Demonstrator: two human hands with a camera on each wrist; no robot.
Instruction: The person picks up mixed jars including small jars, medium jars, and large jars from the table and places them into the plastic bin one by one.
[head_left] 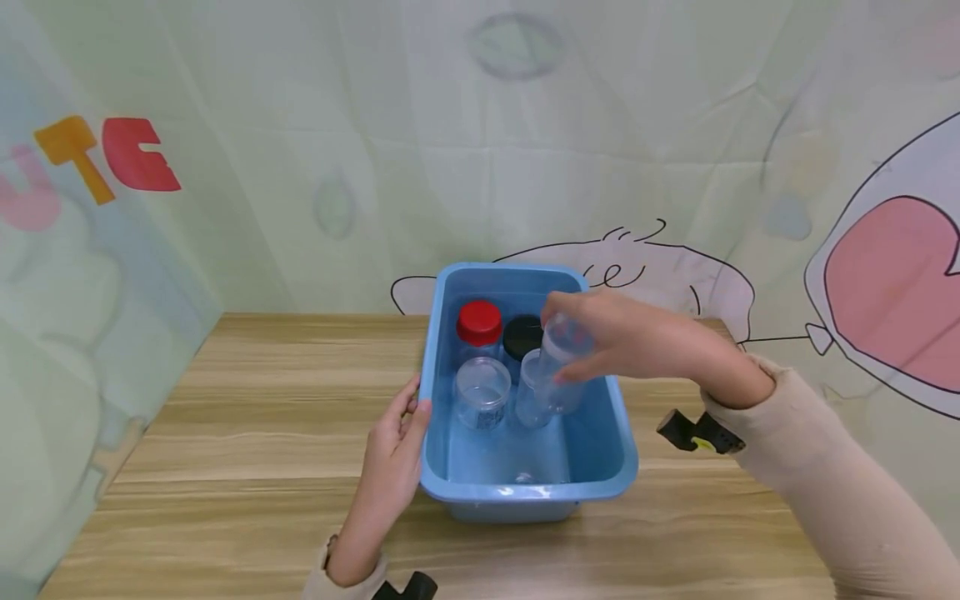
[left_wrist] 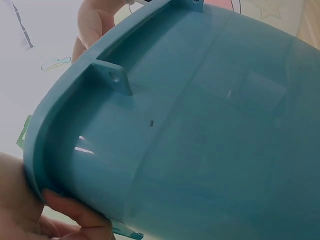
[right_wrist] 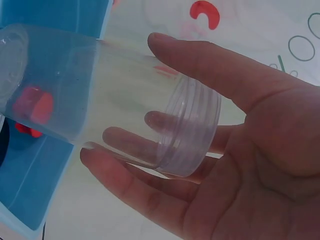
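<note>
My left hand (head_left: pixel 395 443) grips the left rim of a blue plastic basin (head_left: pixel 427 450); in the left wrist view its thumb and fingers (left_wrist: pixel 75 212) close on the rim. My right hand (head_left: pixel 630 335) holds a clear plastic jar (right_wrist: pixel 127 102) with its fingers and thumb around the jar's threaded end. The jar is tilted, inside the basin's right part in the head view. Near it in the basin stand another clear jar (head_left: pixel 532 400), an open-looking clear jar (head_left: pixel 480 400), a jar with a red lid (head_left: pixel 479 321) and one with a black lid (head_left: pixel 521 337).
The basin stands on a wood-grain table (head_left: pixel 277 433), which reaches back to a printed cloth backdrop (head_left: pixel 375 150). A small clear thing (head_left: pixel 523 477) lies at the basin's near end. Each sleeve has a black wrist device (head_left: pixel 701 432) by it.
</note>
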